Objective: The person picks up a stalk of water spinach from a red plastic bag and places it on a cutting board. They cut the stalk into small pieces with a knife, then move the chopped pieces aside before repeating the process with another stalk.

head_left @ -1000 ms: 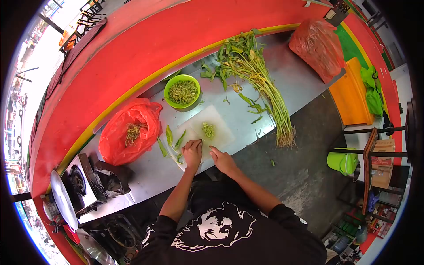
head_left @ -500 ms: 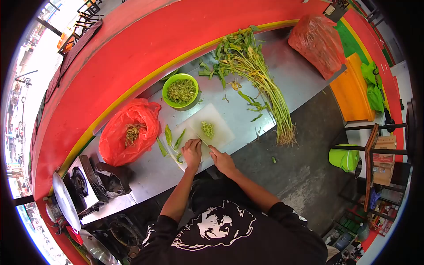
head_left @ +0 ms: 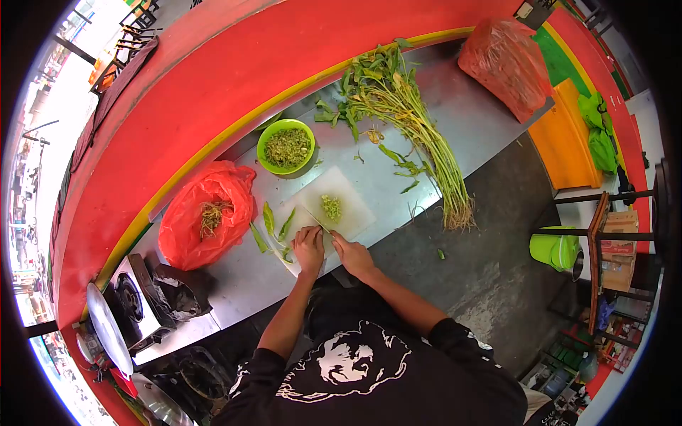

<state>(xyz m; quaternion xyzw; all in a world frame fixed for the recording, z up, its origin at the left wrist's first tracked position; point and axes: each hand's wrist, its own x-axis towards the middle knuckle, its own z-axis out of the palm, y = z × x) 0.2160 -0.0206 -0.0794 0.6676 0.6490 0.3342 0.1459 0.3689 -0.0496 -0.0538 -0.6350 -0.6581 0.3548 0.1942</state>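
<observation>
On the white cutting board (head_left: 355,213), my left hand (head_left: 308,248) is closed with curled fingers over leafy greens, whose leaves (head_left: 286,254) poke out at its left side; the part beneath the fingers is hidden. My right hand (head_left: 354,257) grips a knife (head_left: 317,218) by its handle, the thin blade lying close to the left fingertips. A small heap of chopped green stems (head_left: 332,207) sits just beyond the blade. More long leaves (head_left: 269,219) lie at the board's left edge.
A green bowl (head_left: 310,135) of chopped greens stands behind the board, with a red plastic bag (head_left: 177,238) of scraps to its left. Long-stemmed greens (head_left: 433,135) with roots overhang the metal counter (head_left: 490,142). Another red bag (head_left: 504,71) is at far right, a stove (head_left: 135,298) at left.
The whole view has shifted slightly. Both hands stay at nearly the same spot on the board, with a little more of the knife blade showing beyond the left fingers.
</observation>
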